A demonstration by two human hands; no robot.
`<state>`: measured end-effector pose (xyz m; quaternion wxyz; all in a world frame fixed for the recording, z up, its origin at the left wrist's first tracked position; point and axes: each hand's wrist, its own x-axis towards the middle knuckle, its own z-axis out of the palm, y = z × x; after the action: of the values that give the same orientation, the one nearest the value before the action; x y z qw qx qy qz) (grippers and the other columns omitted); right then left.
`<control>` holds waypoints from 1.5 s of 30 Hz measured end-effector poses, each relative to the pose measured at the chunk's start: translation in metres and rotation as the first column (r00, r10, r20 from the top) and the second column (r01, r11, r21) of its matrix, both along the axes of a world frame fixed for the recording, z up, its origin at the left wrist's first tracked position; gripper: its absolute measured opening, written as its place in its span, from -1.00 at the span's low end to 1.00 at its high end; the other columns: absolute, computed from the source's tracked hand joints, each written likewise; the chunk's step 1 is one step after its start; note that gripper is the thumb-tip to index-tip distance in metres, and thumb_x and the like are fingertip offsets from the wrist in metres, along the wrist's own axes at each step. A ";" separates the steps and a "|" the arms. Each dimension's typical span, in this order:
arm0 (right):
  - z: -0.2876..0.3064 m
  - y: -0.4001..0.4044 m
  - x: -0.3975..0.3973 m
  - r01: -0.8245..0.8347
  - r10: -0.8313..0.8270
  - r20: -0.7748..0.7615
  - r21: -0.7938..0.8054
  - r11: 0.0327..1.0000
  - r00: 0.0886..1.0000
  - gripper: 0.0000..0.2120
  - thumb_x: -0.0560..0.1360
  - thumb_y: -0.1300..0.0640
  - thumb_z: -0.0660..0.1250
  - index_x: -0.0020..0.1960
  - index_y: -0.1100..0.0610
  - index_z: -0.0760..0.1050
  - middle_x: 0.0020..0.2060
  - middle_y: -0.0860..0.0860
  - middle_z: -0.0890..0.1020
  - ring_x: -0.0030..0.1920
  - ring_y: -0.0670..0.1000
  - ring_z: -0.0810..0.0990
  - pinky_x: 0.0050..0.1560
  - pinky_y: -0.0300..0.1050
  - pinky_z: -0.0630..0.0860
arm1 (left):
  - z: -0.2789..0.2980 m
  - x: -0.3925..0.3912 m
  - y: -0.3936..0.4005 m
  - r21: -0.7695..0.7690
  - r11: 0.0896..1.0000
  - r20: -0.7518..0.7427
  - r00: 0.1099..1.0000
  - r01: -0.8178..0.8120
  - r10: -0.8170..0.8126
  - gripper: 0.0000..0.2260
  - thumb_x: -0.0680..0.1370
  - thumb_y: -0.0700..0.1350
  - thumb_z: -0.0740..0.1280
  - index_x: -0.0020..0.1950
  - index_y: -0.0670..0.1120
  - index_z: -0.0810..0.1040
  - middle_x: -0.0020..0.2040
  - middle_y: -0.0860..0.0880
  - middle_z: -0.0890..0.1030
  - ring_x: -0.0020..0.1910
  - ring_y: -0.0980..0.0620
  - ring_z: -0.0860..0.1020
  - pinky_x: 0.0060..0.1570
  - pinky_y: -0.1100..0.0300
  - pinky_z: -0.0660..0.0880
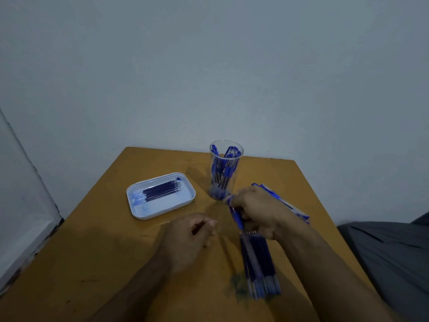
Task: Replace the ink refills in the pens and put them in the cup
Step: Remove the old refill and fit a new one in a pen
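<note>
Wall [209,66]: pale and plain, behind the table; a corner line runs down at far left.
Table [104,252]: yellow-brown top, scuffed, with a dark greenish stain near its front edge, right of centre.
Tray [137,211]: white, shallow, with rounded corners, on the left half of the table. It lies well apart from both hands.
Tray refills [161,190]: a small row of dark ink refills lying side by side in the tray, tips toward its far right corner.
Left hand [188,238]: held low over the table near the middle, fingers curled in with thumb against fingertips. Whether something thin is pinched there I cannot tell; nothing shows clearly in it.
Cup [224,173]: clear, tall, upright near the far edge of the table, just beyond the right hand.
Cup pens [222,169]: several blue pens standing inside the cup, caps up, leaning against its wall.
Right hand [257,210]: just right of the left hand, fingers curled round a pen.
Pen [239,219]: blue, blurred, gripped at the left side of the right hand, slanting down toward the loose refills.
Loose refills [260,263]: a bundle of dark refills flat on the table below the right hand, pale ends toward the front edge.
Spare pens [285,203]: blue and clear pens on the table behind the right hand, partly hidden by it.
Cloth [394,252]: grey fabric at the right edge.
</note>
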<state>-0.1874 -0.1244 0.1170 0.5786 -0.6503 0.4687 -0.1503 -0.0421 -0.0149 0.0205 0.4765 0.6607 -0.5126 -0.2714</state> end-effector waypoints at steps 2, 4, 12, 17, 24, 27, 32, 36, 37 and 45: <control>-0.012 0.005 0.006 0.048 -0.083 0.166 0.204 0.978 0.983 -0.91 0.58 0.33 0.20 0.02 0.25 0.47 -0.48 0.03 0.38 -0.54 -0.05 0.29 -0.58 -0.24 0.17 | 0.009 -0.006 0.001 0.047 0.999 -0.234 0.972 0.012 0.000 -0.72 0.64 0.06 0.26 -0.02 -0.08 0.67 -0.17 -0.07 0.71 -0.31 -0.10 0.66 -0.29 -0.02 0.57; -0.022 0.009 0.009 0.052 -0.126 0.245 0.287 0.956 0.961 -0.91 0.59 0.35 0.19 0.05 0.25 0.44 -0.40 0.10 0.45 -0.49 -0.01 0.39 -0.62 -0.24 0.27 | 0.019 -0.007 0.000 0.148 0.989 -0.419 0.907 0.022 0.043 -0.63 0.64 0.11 0.23 0.03 -0.16 0.64 -0.17 -0.17 0.71 -0.35 -0.13 0.64 -0.36 0.07 0.56; -0.051 0.012 -0.009 -0.035 -0.143 0.447 0.367 0.930 0.883 -0.82 0.60 0.35 0.29 0.20 0.32 0.47 -0.16 0.29 0.63 -0.27 0.11 0.66 -0.42 -0.08 0.62 | 0.021 0.008 -0.001 0.221 0.968 -0.330 0.943 0.116 -0.038 -0.82 0.57 0.02 0.39 0.01 -0.07 0.67 -0.26 -0.11 0.68 -0.56 0.08 0.42 -0.55 0.26 0.33; -0.060 0.009 -0.014 -0.067 -0.070 0.437 0.292 0.954 0.897 -0.70 0.55 0.26 0.39 0.17 0.46 0.51 -0.20 0.26 0.66 -0.29 0.07 0.66 -0.43 -0.14 0.63 | 0.016 0.011 -0.003 0.240 0.957 -0.275 0.957 0.162 -0.093 -0.87 0.58 0.03 0.38 -0.04 0.02 0.69 -0.25 -0.13 0.69 -0.53 0.08 0.42 -0.47 0.21 0.36; -0.061 0.001 -0.017 -0.120 0.018 0.420 0.218 0.968 0.907 -0.64 0.42 0.21 0.48 0.10 0.44 0.57 -0.12 0.29 0.68 -0.22 0.10 0.68 -0.35 -0.09 0.66 | 0.014 0.015 -0.002 0.226 0.949 -0.204 0.963 0.221 -0.176 -0.82 0.64 0.04 0.30 -0.06 0.05 0.67 -0.28 -0.08 0.67 -0.52 0.10 0.42 -0.45 0.20 0.38; -0.059 -0.001 -0.019 -0.139 0.030 0.421 0.231 0.963 0.906 -0.68 0.40 0.26 0.47 0.08 0.42 0.59 -0.13 0.30 0.69 -0.22 0.11 0.71 -0.31 -0.08 0.68 | 0.013 0.013 -0.001 0.196 0.960 -0.200 0.967 0.200 -0.161 -0.83 0.62 0.03 0.33 -0.07 0.05 0.69 -0.35 -0.03 0.62 -0.49 0.14 0.42 -0.46 0.28 0.36; -0.060 0.000 -0.018 -0.128 0.031 0.421 0.202 0.971 0.906 -0.72 0.42 0.24 0.46 0.06 0.39 0.59 -0.12 0.34 0.68 -0.21 0.12 0.70 -0.26 -0.07 0.68 | 0.012 0.013 -0.001 0.171 0.962 -0.151 0.971 0.211 -0.186 -0.84 0.57 0.10 0.36 -0.08 0.09 0.69 -0.40 0.01 0.56 -0.46 0.17 0.42 -0.40 0.27 0.35; -0.059 -0.001 -0.019 -0.152 0.069 0.400 0.180 0.972 0.914 -0.78 0.45 0.25 0.44 0.04 0.35 0.58 -0.14 0.28 0.70 -0.22 0.11 0.71 -0.20 -0.04 0.70 | 0.011 0.016 -0.002 0.182 0.955 -0.105 0.970 0.234 -0.218 -0.83 0.58 0.11 0.33 -0.06 0.10 0.69 -0.39 0.03 0.55 -0.44 0.15 0.43 -0.39 0.22 0.37; -0.059 -0.001 -0.019 -0.161 0.078 0.397 0.179 0.971 0.914 -0.80 0.46 0.26 0.43 0.04 0.35 0.57 -0.14 0.28 0.70 -0.22 0.11 0.71 -0.19 -0.04 0.70 | 0.011 0.016 -0.002 0.183 0.954 -0.092 0.970 0.238 -0.224 -0.82 0.59 0.11 0.33 -0.06 0.10 0.69 -0.39 0.03 0.55 -0.43 0.15 0.43 -0.38 0.23 0.37; -0.059 0.000 -0.019 -0.173 0.087 0.397 0.185 0.968 0.914 -0.75 0.43 0.25 0.42 0.05 0.36 0.54 -0.16 0.30 0.69 -0.22 0.11 0.72 -0.15 -0.02 0.71 | 0.011 0.018 -0.003 0.177 0.947 -0.087 0.963 0.267 -0.255 -0.77 0.60 0.11 0.31 -0.09 0.05 0.70 -0.40 0.01 0.52 -0.43 0.14 0.40 -0.38 0.24 0.35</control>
<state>-0.2067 -0.1246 0.0576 0.7353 -0.5712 0.3147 -0.1847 -0.0246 -0.0179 0.0320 0.3881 0.6202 -0.5523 -0.3997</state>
